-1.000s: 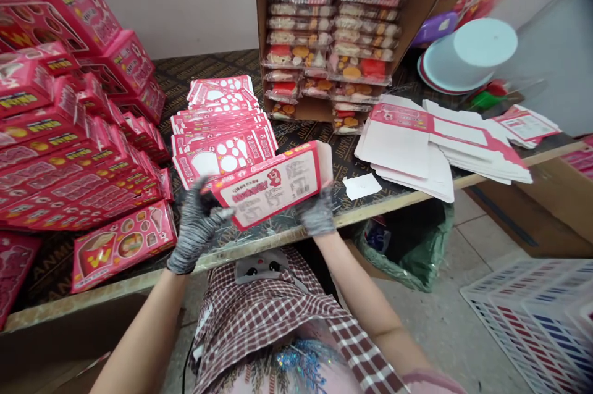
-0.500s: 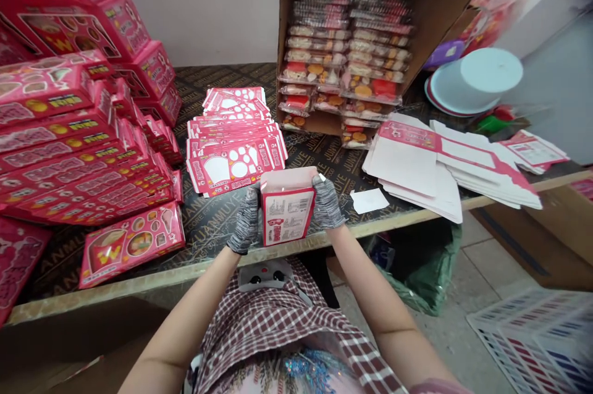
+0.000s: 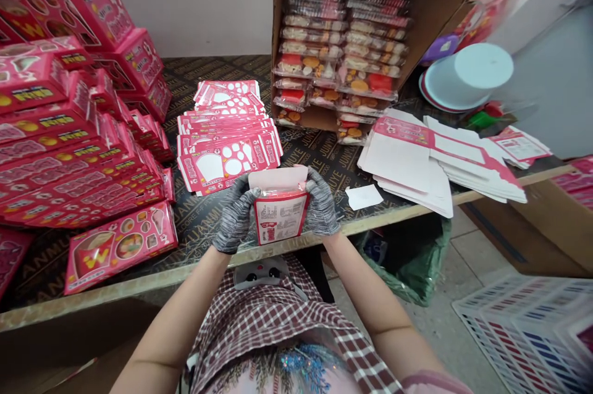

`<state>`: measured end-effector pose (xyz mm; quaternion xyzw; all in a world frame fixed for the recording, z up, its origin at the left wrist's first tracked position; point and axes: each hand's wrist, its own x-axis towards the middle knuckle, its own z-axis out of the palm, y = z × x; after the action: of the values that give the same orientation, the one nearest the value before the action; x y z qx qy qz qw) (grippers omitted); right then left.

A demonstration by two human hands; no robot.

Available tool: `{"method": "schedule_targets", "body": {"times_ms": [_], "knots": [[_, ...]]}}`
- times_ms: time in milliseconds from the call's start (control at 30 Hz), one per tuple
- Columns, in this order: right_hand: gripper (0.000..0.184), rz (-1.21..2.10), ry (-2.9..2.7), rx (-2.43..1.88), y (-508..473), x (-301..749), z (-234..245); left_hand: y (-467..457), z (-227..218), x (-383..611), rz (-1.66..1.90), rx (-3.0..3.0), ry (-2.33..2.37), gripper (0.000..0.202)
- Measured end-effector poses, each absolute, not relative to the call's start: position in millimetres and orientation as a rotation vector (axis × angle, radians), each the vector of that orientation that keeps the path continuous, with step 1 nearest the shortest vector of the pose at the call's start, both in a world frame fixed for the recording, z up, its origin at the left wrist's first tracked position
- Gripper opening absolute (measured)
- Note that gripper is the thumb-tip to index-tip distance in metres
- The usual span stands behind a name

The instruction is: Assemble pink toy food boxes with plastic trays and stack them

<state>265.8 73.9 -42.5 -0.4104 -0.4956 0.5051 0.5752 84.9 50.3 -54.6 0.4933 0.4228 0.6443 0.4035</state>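
Note:
My left hand [image 3: 236, 215] and my right hand [image 3: 322, 202], both in grey speckled knit gloves, grip a pink-and-white cardboard box [image 3: 280, 212] from either side, just above the table's front edge. The box stands partly folded, its white inner flap open at the top. Directly beyond it lies a stack of flat pink printed box blanks [image 3: 227, 156]. To the left, many assembled pink boxes [image 3: 69, 134] are piled high, and a single pink box [image 3: 120, 247] lies nearest my left hand.
A cardboard carton [image 3: 340, 42] holds stacked packaged goods at the back. White-sided flat blanks [image 3: 407, 159] lie to the right. Beyond them sits an upturned white basin [image 3: 477, 76]. Below the table edge are a green-lined bin [image 3: 410, 258] and a white plastic crate [image 3: 523, 335].
The box was flat and tilted a second ago, then was folded upright between my hands. Since then it has shifted slightly left, and my fingers have wrapped higher around its sides.

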Motion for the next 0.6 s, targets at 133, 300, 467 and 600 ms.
{"method": "schedule_targets", "body": {"times_ms": [133, 300, 467, 600], "knots": [[0.015, 1.267, -1.018, -0.818, 70, 272, -29, 33, -20, 70, 1.62, 1.546, 1.093, 0.016], [0.032, 1.219, -1.148, -0.676, 64, 279, -34, 25, -7, 63, 1.487, 1.958, 1.231, 0.008], [0.009, 0.88, -1.432, -0.92, 61, 292, -26, 34, 1, 60, 1.37, 2.054, 1.276, 0.012], [0.007, 0.983, -1.513, -1.001, 70, 301, -6, 37, 15, 61, 1.289, 1.974, 1.283, 0.015]]}}
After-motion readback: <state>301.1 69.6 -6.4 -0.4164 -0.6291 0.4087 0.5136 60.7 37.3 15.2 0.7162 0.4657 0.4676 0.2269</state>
